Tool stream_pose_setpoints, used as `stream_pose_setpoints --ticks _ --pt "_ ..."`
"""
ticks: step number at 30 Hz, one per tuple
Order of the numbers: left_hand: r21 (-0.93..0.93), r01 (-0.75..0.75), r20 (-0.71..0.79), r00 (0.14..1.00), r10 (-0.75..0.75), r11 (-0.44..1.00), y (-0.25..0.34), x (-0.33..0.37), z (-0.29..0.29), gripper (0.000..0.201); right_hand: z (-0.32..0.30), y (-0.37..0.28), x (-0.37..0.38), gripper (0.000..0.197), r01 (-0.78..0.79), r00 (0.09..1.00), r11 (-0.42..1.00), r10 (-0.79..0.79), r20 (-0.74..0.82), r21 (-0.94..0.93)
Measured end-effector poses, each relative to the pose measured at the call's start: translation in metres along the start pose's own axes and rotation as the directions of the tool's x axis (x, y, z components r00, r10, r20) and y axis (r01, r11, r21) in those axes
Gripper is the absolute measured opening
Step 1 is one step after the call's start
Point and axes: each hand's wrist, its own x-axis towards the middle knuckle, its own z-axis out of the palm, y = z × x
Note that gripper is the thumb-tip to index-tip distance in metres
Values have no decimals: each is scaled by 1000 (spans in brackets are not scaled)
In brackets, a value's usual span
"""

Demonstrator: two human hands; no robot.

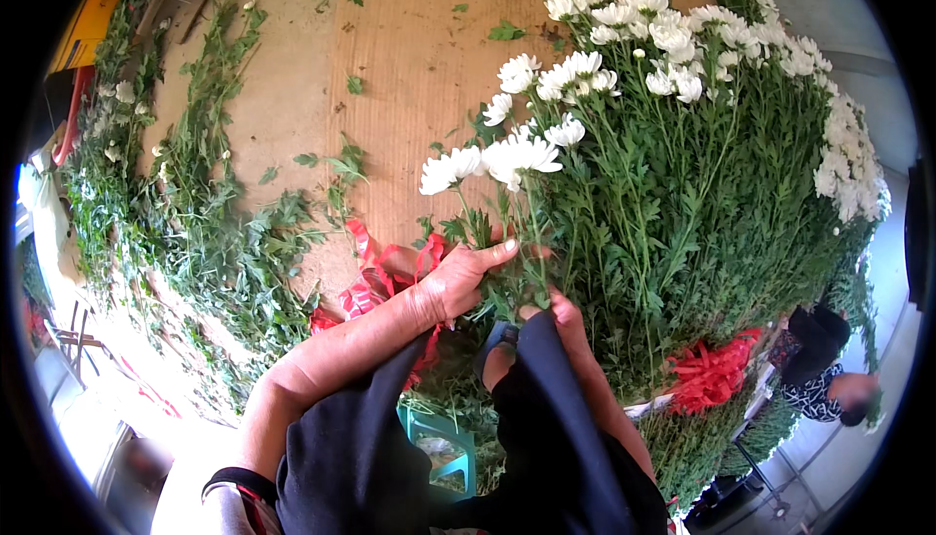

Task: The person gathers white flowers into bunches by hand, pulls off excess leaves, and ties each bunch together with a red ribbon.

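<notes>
My left hand (456, 277) reaches in from the lower left and grips a few green stems of white chrysanthemums (507, 158) just below their blooms. My right hand (564, 318) is mostly hidden behind a dark sleeve; its fingers close around the same stems lower down, at the edge of a big pile of white-flowered stems (702, 145) that fills the right half of the view.
A brown cardboard-covered table (409, 77) carries stripped green leaves and cuttings (195, 213) along its left side. Red ribbon (375, 281) lies under my left wrist; another red ribbon (717, 369) binds a bunch at lower right. A teal stool (444, 442) stands below. Another person (829, 379) is at the right.
</notes>
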Motion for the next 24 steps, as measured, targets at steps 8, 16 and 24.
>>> stream_pose_setpoints --ticks 8,16,24 --pt "-42 -21 -154 988 14 999 -3 -4 3 32 11 -15 2 20 96 986 993 -104 -129 -66" --pt "108 -53 -59 996 60 993 -7 1 -7 28 17 -13 5 19 25 996 999 -28 -81 -33" --pt "76 -169 -221 958 182 983 1 -2 2 32 12 2 -1 19 81 982 996 -86 -171 -33"
